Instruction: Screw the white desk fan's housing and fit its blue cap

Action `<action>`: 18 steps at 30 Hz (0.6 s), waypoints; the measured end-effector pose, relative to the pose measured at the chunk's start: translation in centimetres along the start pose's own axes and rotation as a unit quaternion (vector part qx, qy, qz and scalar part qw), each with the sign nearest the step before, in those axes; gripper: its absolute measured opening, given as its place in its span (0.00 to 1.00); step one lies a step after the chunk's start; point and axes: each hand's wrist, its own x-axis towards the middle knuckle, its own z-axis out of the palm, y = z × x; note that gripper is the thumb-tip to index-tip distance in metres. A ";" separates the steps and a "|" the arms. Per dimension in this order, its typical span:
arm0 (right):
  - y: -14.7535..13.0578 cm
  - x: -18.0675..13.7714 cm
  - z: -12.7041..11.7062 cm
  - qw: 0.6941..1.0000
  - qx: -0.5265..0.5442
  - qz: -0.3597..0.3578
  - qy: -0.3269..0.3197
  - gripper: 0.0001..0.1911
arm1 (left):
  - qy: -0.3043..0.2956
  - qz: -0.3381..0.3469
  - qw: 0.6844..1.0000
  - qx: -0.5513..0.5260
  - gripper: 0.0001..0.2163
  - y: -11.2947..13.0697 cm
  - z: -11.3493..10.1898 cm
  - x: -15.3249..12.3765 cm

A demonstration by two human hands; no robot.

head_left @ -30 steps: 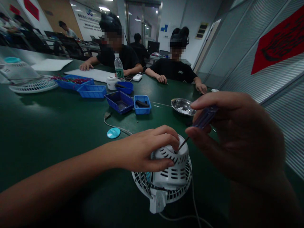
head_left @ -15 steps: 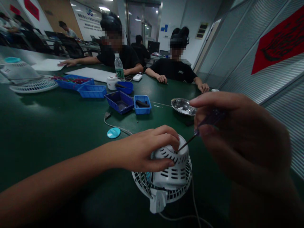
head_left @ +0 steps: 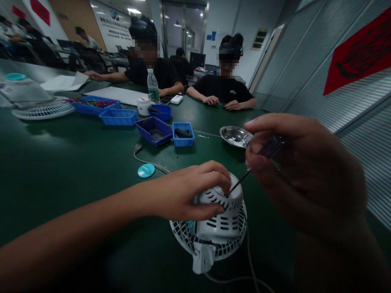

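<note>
A white electric fan (head_left: pixel 218 228) lies grille-down on the green table, its slotted motor housing facing up. My left hand (head_left: pixel 189 191) is wrapped over the housing, thumb on the near side and fingers on top. In my right hand (head_left: pixel 308 175) is a screwdriver (head_left: pixel 271 147) with a clear purplish handle, held between thumb and fingers. Its shaft slants down to the left, and the tip meets the housing by a small dark spot beside my left fingertips. A turquoise round cap (head_left: pixel 146 171) lies left of the fan, near the cord's plug (head_left: pixel 138 148).
Blue bins (head_left: pixel 153 131) stand beyond the fan, one with dark parts. A metal bowl (head_left: pixel 235 136) with white pieces is behind my right hand. A bottle (head_left: pixel 153 86) stands farther back. Another fan (head_left: pixel 27 95) lies far left. Two people sit opposite.
My right hand and the screwdriver handle have shifted slightly left and turned. My left hand and the fan stay put. Across the table, one person's hands came together; another lifts a paper's edge.
</note>
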 end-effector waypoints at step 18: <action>0.0 0.2 0.0 0.998 -0.065 -0.002 0.008 0.19 | 0.011 0.035 0.999 0.016 0.10 -0.8 0.2 -0.2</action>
